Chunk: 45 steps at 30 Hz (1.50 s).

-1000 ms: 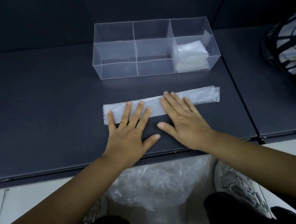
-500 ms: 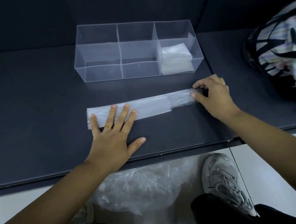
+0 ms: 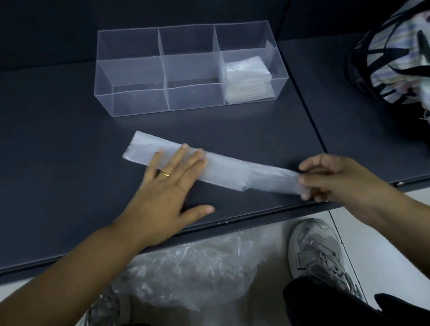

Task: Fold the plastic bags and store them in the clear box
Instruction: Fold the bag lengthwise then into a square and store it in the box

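Plastic bag [image 3: 225,169], already folded to a long narrow strip, lies slanted across mid-frame on the desk [image 3: 48,153], high end at left, low end at right near the front edge. Left hand [image 3: 169,189] is flat, fingers spread, pressing the left part of the strip down. Clear box [image 3: 138,101] sits at upper centre; its left and middle compartments look empty, and folded bags [image 3: 249,79] are stacked in the right one. Right hand [image 3: 342,176] pinches the strip's right end between thumb and fingers.

I read the step as the lengthwise fold-over: next move needs the right end carried over toward the left while the left hand anchors. Open desk lies between strip and box. The right end is close to the desk's front edge, so watch for slip-off. Striped bag [image 3: 410,62] sits far right. Loose plastic [image 3: 194,276] waits on the floor below.
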{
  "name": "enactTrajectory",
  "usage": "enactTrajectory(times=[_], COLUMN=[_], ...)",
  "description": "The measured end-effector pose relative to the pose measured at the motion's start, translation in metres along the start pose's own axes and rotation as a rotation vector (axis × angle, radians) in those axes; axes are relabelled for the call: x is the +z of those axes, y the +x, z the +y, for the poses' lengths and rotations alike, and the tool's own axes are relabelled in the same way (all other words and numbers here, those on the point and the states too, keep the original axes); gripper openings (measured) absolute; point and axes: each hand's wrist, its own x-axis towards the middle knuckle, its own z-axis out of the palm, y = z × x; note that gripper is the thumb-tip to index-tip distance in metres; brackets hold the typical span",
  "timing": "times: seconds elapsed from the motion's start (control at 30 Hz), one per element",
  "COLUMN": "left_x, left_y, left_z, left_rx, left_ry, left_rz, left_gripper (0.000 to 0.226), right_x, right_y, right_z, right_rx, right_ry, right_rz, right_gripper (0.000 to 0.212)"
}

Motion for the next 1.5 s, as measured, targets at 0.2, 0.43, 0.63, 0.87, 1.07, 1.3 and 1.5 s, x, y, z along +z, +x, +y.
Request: enactTrajectory(times=[0.2, 0.43, 0.63, 0.87, 1.07, 1.3, 1.5], left_x=[-0.005, -0.039, -0.043, -0.026, -0.019, -0.018, -0.020], left_y=[0.015, 0.011, 0.020, 0.023, 0.027, 0.039, 0.032], left_z=[0.096, 0.104, 0.058, 0.008, -0.028, -0.047, -0.045], left_rx=[0.004, -0.214, -0.440, -0.723, -0.825, -0.769, -0.710], left_ry=[-0.584, -1.257, -1.709, -1.676, -1.358, -1.029, -0.501], left_rz=[0.170, 0.393, 0.225, 0.256, 0.278, 0.289, 0.493], left_gripper=[0.081, 0.027, 0.030, 0.020, 0.021, 0.029, 0.019], right_x=[0.013, 0.026, 0.070, 0.094, 0.102, 0.105, 0.110], right_y=[-0.053, -0.016, 0.025, 0.032, 0.035, 0.041, 0.050], right_z=[-0.034, -0.059, -0.047, -0.029, -0.024, -0.023, -0.029], right_rx=[-0.033, -0.355, -0.183, -0.188, -0.114, -0.203, -0.150], right_ry=[0.127, 0.175, -0.015, -0.287, -0.177, -0.254, -0.255], right_rz=[-0.287, -0.275, -0.762, -0.436, -0.251, -0.104, -0.076], right_gripper=[0.035, 0.038, 0.074, 0.020, 0.006, 0.008, 0.010])
